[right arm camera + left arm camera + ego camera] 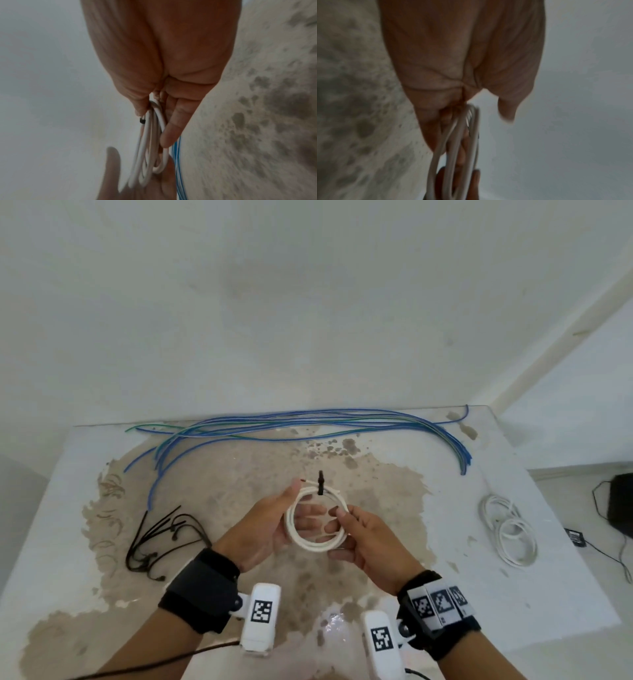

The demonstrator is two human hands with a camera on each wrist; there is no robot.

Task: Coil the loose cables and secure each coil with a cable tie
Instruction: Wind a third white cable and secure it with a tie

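A white cable coil [317, 544] is held up over the table between both hands. A black cable tie [321, 482] is wrapped around its top, with the tail sticking up. My left hand [274, 522] holds the coil's left side, fingers spread behind the loops. My right hand [356, 537] pinches the right side of the coil [150, 148] between thumb and fingers. In the left wrist view the coil [453, 155] runs edge-on from the fingers. A bundle of loose black cable ties [164, 537] lies at the left.
Long loose blue and green cables [308, 422] stretch along the table's far edge. Two white coils [510, 529] lie at the right side of the table [548, 594]. A dark box with cords [620, 501] sits on the floor to the right.
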